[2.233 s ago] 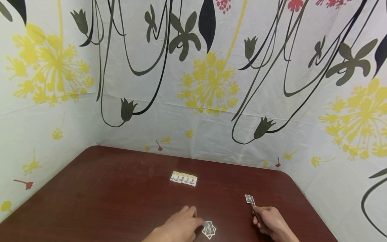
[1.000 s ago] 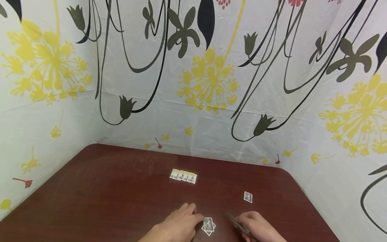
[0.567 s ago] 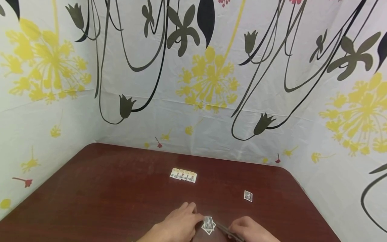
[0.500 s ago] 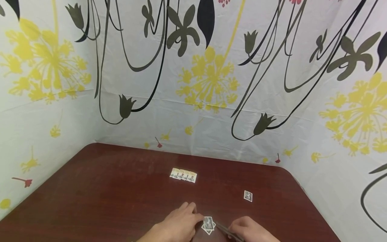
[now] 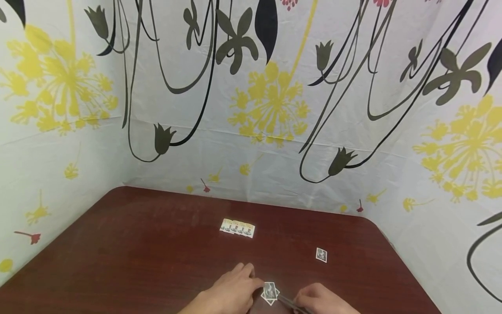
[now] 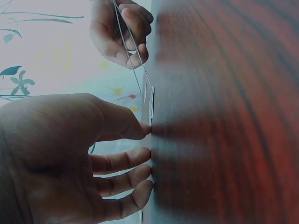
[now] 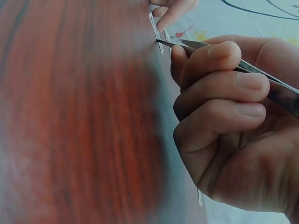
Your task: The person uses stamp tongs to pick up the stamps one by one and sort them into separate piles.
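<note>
A small pile of picture cards (image 5: 270, 290), fanned at angles, lies near the front of the table. My left hand (image 5: 233, 288) rests beside it with fingertips down on the tabletop and thumb tip right at the pile's left edge. From the right, my right hand (image 5: 319, 298) grips metal tweezers (image 5: 290, 304), their tips at the pile's right edge. In the left wrist view the tweezers' prongs (image 6: 134, 71) stand apart, close to the card edges. The right wrist view shows fingers (image 7: 224, 84) curled round the tweezers (image 7: 187, 43).
One picture card (image 5: 321, 255) lies by itself farther right. Several overlapping cards (image 5: 237, 228) form a row toward the back of the dark red wooden table (image 5: 157, 244). A floral-printed cloth (image 5: 196, 170) hangs behind the table and along both sides.
My right hand has moved the tweezers left and nearer, from the single card at the right to the pile. That card stays lying on the table. My left hand has kept its place.
</note>
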Action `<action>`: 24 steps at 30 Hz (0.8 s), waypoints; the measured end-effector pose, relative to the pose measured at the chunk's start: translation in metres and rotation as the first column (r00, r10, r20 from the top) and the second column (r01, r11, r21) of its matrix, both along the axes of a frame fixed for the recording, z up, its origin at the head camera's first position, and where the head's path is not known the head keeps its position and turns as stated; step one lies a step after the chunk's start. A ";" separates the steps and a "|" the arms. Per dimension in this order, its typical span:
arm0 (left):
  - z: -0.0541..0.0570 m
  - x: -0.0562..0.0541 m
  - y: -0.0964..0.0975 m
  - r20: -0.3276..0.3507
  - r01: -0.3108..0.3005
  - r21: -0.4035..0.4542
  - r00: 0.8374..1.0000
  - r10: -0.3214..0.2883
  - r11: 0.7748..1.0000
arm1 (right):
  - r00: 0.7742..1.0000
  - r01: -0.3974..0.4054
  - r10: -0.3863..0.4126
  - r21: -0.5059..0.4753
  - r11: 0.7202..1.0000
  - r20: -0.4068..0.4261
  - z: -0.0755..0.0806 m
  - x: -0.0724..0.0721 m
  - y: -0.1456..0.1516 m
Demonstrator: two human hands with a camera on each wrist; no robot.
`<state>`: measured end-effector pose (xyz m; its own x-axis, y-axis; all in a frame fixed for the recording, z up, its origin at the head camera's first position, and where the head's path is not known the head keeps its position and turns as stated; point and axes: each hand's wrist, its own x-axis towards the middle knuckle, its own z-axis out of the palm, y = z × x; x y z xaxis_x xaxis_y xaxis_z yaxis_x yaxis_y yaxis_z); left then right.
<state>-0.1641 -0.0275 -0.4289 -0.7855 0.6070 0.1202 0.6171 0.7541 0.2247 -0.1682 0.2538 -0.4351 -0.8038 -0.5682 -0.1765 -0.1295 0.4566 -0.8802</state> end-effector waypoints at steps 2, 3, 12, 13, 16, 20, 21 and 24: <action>0.000 0.000 0.000 0.002 0.000 0.001 1.000 0.000 1.000 | 1.000 -0.008 0.008 -0.014 1.000 0.002 -0.014 -0.007 0.006; 0.000 0.000 0.000 0.005 0.000 0.002 1.000 0.000 1.000 | 1.000 -0.007 0.007 -0.017 1.000 0.017 -0.023 -0.013 0.011; 0.001 -0.001 0.000 0.039 0.006 0.008 0.999 -0.006 1.000 | 0.996 0.076 -0.078 0.036 0.996 0.046 -0.070 -0.045 0.035; 0.001 -0.001 0.000 0.039 0.008 0.008 0.999 -0.008 1.000 | 0.995 0.081 -0.083 0.036 0.996 0.054 -0.071 -0.045 0.035; 0.001 -0.001 0.000 0.034 0.010 0.009 0.999 -0.011 1.000 | 0.995 0.078 -0.079 0.024 0.997 0.053 -0.070 -0.044 0.034; 0.000 -0.002 -0.001 0.024 0.012 0.010 1.000 -0.012 1.000 | 0.994 0.083 -0.085 0.031 0.996 0.064 -0.068 -0.044 0.032; 0.000 -0.002 -0.001 0.024 0.012 0.008 1.000 -0.012 1.000 | 0.992 0.089 -0.092 0.038 0.995 0.084 -0.068 -0.045 0.032; 0.000 -0.003 -0.001 0.032 0.012 0.002 0.999 -0.012 1.000 | 0.989 0.098 -0.100 0.030 0.995 0.113 -0.062 -0.042 0.028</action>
